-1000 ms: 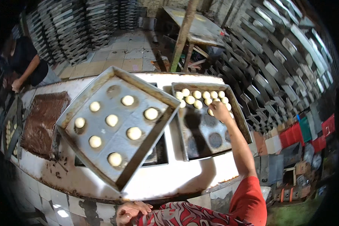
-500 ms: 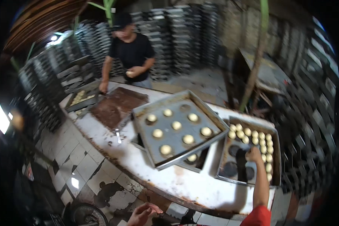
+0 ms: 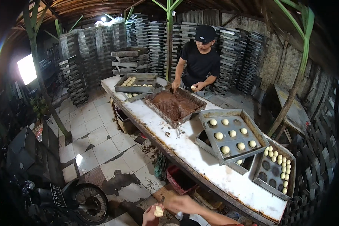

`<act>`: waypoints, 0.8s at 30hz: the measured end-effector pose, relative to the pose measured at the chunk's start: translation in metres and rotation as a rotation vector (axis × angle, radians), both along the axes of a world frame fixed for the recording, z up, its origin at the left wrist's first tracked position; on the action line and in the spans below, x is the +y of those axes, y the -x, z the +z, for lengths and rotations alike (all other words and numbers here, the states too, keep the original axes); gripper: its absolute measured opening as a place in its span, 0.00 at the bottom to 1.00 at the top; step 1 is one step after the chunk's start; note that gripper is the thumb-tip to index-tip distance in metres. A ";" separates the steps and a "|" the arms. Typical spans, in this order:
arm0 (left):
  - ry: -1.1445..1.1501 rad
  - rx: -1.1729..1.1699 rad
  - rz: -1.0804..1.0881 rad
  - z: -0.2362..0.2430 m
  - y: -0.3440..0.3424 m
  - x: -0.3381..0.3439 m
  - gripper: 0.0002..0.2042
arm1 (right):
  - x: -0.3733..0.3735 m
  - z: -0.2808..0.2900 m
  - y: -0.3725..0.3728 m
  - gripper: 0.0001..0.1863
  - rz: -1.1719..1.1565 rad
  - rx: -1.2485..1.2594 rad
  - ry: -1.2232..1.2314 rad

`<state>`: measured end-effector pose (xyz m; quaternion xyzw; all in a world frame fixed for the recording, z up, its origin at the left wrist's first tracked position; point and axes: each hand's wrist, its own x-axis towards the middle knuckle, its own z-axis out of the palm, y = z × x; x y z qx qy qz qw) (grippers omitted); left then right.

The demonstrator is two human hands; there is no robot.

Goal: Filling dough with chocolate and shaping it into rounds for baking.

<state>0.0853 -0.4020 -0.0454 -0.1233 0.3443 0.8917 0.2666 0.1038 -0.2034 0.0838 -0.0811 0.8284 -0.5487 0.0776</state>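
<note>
A pale dough piece [image 3: 159,211] rests in the fingers of my left hand [image 3: 150,217], low in the view and off the table's near side. My right hand [image 3: 184,204] is beside it, smeared by motion, so its fingers cannot be made out. On the table's right end, a metal tray [image 3: 266,184] holds pale dough balls [image 3: 283,169] along its far and right sides, with bare dark round marks to the left. Another metal tray [image 3: 229,155], left of it, lies askew on a tray beneath and carries several spaced dough balls.
A co-worker [image 3: 199,60] in black reaches into a pan of brown paste [image 3: 173,105] across the long white table [image 3: 154,122]. More dough trays [image 3: 135,89] stand at its far left end. A parked motorcycle [image 3: 90,203] is at lower left. Tray stacks line the walls.
My right hand has come back from the right-hand tray to beside my left hand. My left hand, bare before, now holds a dough piece. The view has swung left.
</note>
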 end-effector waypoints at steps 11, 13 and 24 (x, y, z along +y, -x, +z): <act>-0.017 0.108 0.093 0.065 0.160 0.085 0.14 | 0.110 -0.080 0.263 0.08 -1.063 0.526 0.005; -0.031 0.048 0.095 0.052 0.176 0.082 0.13 | 0.142 -0.080 0.306 0.15 -1.087 0.505 -0.158; 0.317 0.194 0.055 0.049 0.329 0.181 0.14 | 0.143 -0.067 0.376 0.07 -1.255 0.403 -0.134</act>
